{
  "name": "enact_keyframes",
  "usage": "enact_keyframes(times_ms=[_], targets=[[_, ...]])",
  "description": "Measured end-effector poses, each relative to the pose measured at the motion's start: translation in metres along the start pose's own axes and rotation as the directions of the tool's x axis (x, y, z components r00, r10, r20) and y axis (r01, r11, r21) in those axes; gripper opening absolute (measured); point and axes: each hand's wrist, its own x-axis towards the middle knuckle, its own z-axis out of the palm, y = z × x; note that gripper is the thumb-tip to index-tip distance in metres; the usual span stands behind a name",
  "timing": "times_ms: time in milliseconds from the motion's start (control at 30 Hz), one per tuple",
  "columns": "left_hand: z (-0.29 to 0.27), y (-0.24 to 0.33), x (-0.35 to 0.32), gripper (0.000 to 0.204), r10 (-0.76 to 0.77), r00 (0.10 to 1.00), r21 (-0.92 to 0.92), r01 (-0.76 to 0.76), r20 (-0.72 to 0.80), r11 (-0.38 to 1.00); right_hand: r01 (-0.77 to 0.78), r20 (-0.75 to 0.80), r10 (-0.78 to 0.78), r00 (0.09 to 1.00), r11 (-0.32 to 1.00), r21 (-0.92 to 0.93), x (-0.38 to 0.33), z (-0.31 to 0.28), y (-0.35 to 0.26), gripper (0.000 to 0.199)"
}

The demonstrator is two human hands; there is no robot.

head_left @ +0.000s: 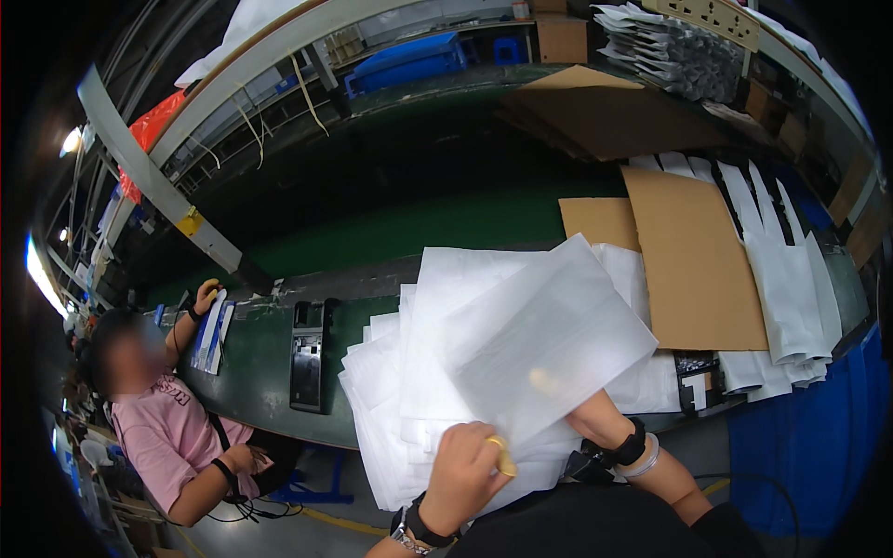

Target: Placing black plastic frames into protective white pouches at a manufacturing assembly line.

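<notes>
A translucent white foam sheet or bag [558,335] is raised at a tilt over a stack of similar white sheets [372,386]. My left hand [465,470] is closed at its lower corner, with yellow covers on the fingertips, and seems to pinch the edge. My right hand [581,409] reaches up from the lower right behind or inside this sheet; which of the two I cannot tell. A yellow fingertip shows dimly through the material, and the other fingers are hidden.
Brown cardboard sheets [698,270] and more white foam pieces [786,288] lie to the right. A black plastic housing [307,358] rests on the green bench left of the stack. A person in pink [172,432] sits at the left, near blue-and-white strips [214,335]. Blue bin [819,446] at lower right.
</notes>
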Motion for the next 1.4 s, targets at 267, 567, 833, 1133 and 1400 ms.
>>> enact_keyframes(times_ms=[267,567,833,1133,1400], targets=[[0.014,0.011,0.006,0.031,0.199,0.962,-0.326,-0.129,0.190,0.937,0.565,0.387,-0.424,0.819,0.474,-0.675,0.019,-0.019,0.033,0.037],[-0.062,0.024,0.011,0.028,-0.078,0.995,-0.295,0.094,0.065,0.951,0.436,0.295,-0.323,0.899,0.722,-0.537,0.005,-0.007,0.002,0.036],[-0.049,-0.054,0.037,0.056,-0.489,0.715,-0.603,0.692,0.500,0.397,0.506,0.385,-0.333,0.861,0.645,-0.573,0.009,0.012,-0.018,0.034],[-0.039,-0.033,0.047,0.032,-0.722,0.690,-0.735,0.467,-0.043,0.491,0.739,-0.042,-0.844,0.535,0.491,-0.461,-0.022,0.012,-0.070,0.043],[-0.030,0.009,0.042,0.039,-0.393,0.919,-0.692,0.286,0.003,0.663,0.372,0.407,-0.195,0.892,0.830,-0.417,-0.024,0.050,-0.054,0.054]])
